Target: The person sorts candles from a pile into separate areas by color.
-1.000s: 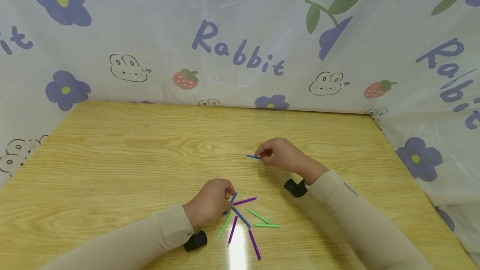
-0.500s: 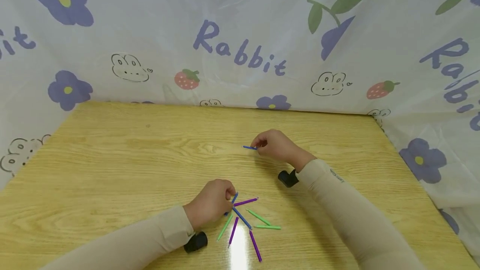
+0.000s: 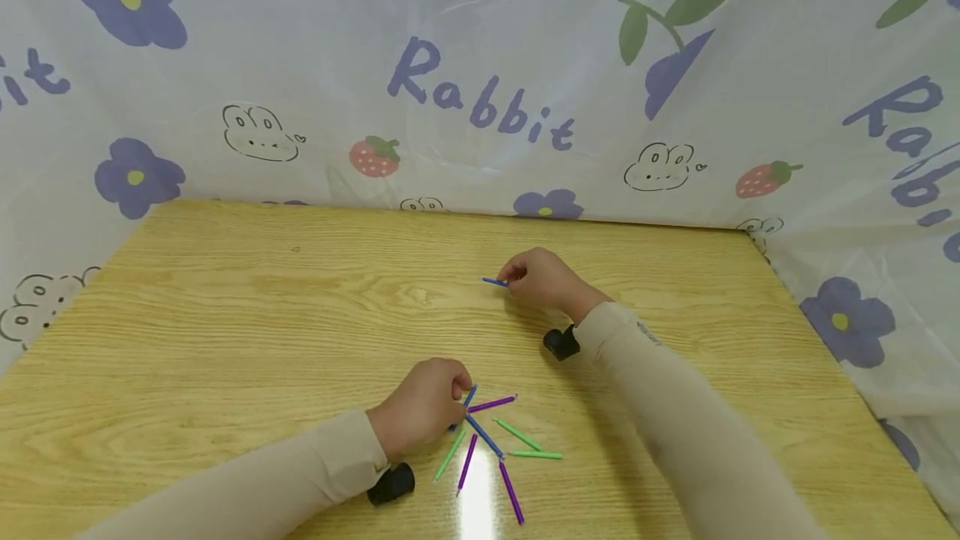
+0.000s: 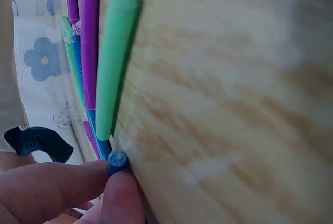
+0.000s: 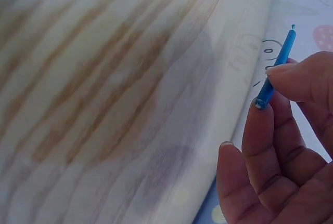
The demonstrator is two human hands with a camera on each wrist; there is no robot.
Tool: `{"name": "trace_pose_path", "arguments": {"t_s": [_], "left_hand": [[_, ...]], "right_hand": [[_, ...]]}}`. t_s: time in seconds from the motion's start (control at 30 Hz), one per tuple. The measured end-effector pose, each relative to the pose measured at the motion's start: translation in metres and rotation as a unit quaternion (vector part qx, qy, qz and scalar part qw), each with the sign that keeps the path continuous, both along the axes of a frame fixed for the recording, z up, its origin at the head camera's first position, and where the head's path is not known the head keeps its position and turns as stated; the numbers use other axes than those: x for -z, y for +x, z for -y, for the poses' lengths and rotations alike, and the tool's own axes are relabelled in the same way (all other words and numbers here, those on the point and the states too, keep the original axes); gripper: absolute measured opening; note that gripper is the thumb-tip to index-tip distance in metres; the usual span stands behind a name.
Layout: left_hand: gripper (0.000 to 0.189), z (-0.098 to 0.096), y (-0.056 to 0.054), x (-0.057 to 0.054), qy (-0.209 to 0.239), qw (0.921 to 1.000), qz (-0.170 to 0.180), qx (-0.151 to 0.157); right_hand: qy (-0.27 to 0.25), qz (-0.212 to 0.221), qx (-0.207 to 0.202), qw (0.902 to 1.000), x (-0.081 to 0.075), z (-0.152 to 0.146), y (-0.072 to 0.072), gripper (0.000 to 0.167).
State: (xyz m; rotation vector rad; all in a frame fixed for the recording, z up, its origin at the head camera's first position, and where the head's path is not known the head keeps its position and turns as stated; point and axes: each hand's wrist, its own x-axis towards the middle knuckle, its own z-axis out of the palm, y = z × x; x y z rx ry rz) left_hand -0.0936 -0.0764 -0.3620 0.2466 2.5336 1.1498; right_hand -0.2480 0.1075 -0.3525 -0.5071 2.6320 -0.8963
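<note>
In the head view my right hand (image 3: 542, 277) is above the far middle of the table, pinching a thin blue candle (image 5: 281, 57) between thumb and fingers; a short wick shows at its tip in the right wrist view. Nearer the front, my left hand (image 3: 423, 402) pinches another blue candle (image 4: 117, 160) low at the table, beside a loose group. That group has a third blue candle (image 3: 484, 435), purple candles (image 3: 512, 492) and green candles (image 3: 536, 455), spread out to the right of and below my left fingers. Part of the left hand's candle is hidden behind the fingers.
The wooden table (image 3: 300, 315) runs back to a printed curtain (image 3: 465, 7) that also hangs along both sides. A black wrist-worn piece (image 3: 392, 484) sits under the left wrist, and another black piece (image 3: 561, 343) under the right. Bright glare lies near the front edge.
My right hand has moved farther from me and slightly left, carrying its blue candle. My left hand and the candles around it stay in place.
</note>
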Motion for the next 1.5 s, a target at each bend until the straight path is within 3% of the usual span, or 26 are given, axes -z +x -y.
{"name": "trace_pose_path", "arguments": {"t_s": [0.37,1.07,1.5], "left_hand": [[0.022,0.001,0.0,-0.001,0.009,0.9999,0.01,0.002],[0.021,0.003,-0.001,-0.001,0.012,0.9997,0.004,0.019],[0.02,0.003,0.0,0.0,0.011,0.9997,0.0,0.021]], "right_hand": [[-0.013,0.009,-0.006,0.9999,0.007,0.005,-0.018,0.024],[-0.002,0.007,0.018,0.9998,0.013,0.016,-0.022,0.025],[0.038,-0.008,0.016,0.9991,0.013,0.022,-0.024,0.024]]}}
